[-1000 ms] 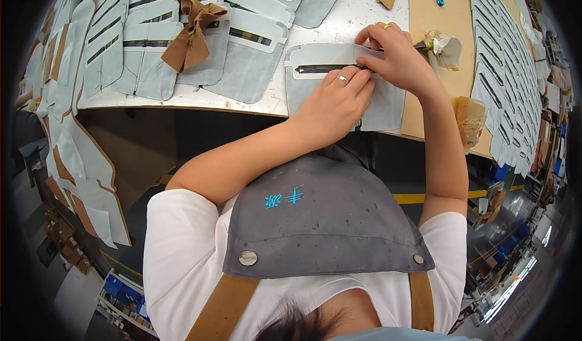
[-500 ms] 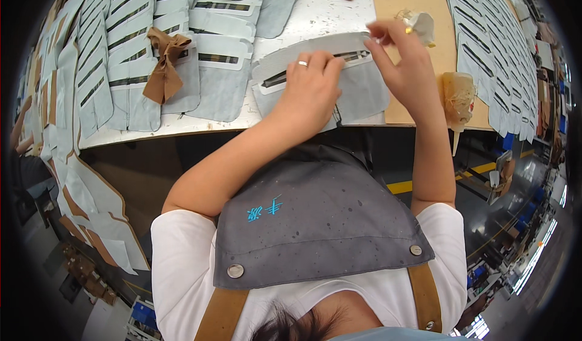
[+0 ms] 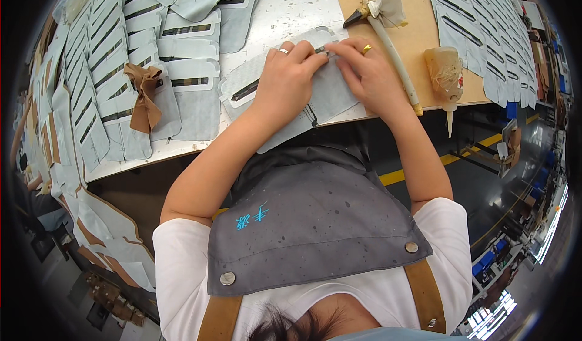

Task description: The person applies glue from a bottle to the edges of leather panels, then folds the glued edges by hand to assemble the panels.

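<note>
A light grey panel, apparently leather, lies tilted at the table's front edge, its near corner hanging past it. A dark zipper runs along its slot. My left hand rests on the panel, with its fingers curled and its thumb and fingertips closed at the zipper's right part. My right hand meets it there, thumb and forefinger pinching near the zipper's right end. The fingers partly hide that end.
Right of my hands lies a hammer, with a whitish crumpled piece by its head. A glue bottle overhangs the edge. Grey zippered panels overlap at left, a brown scrap on them; more panels lie right.
My right hand has come down from above the board to the zipper's right end. The panel has turned, its right end swinging away from me. The hammer now shows. The view has shifted.
</note>
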